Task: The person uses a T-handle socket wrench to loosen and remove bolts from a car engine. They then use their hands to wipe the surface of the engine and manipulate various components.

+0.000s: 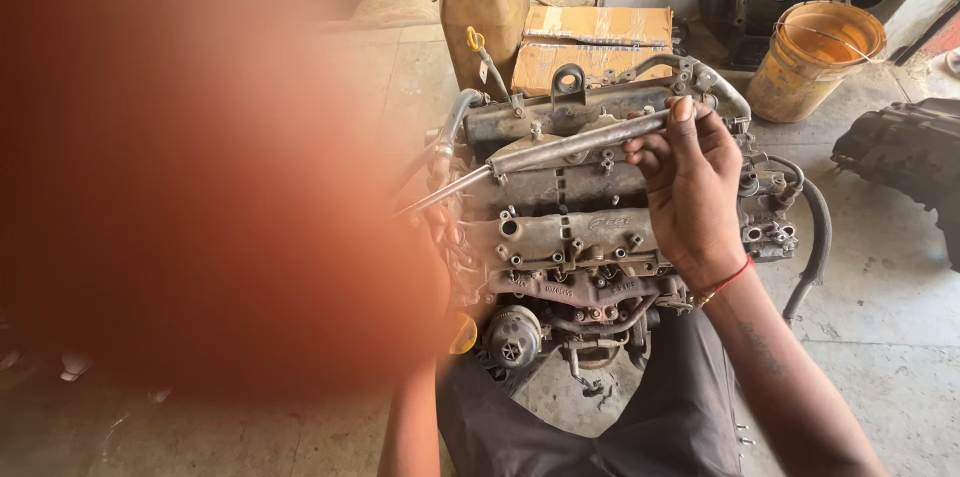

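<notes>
A stained concrete workshop floor [880, 337] spreads under a grimy grey metal engine block [590, 237], with a yellowed plastic jerrycan [487, 7], a flat brown cardboard box [595, 42] and an orange plastic bucket [815, 57] standing behind it. A dark moulded plastic cover [900, 152] lies off to the right.

The right hand [690, 197] has its fingers [650, 152] curled tight around the thick end of a long grey metal bar [560, 149] that tapers to a thin point. The bar lies slantwise across the top of the engine, its tip [425, 202] reaching past the block's left edge. The left hand cannot be judged: a large orange-brown blur [200, 167] covers that whole side of the view, and only a bare forearm [410, 427] shows below it.

To lever well with such a bar, I judge the tip should be seated firmly before any force goes on, since a slip would send it into the hoses and small fittings [780, 197] nearby. The grip at the far end gives good leverage; a steady push would serve better than a jerk. Where the tip actually bears is too dim to tell.
</notes>
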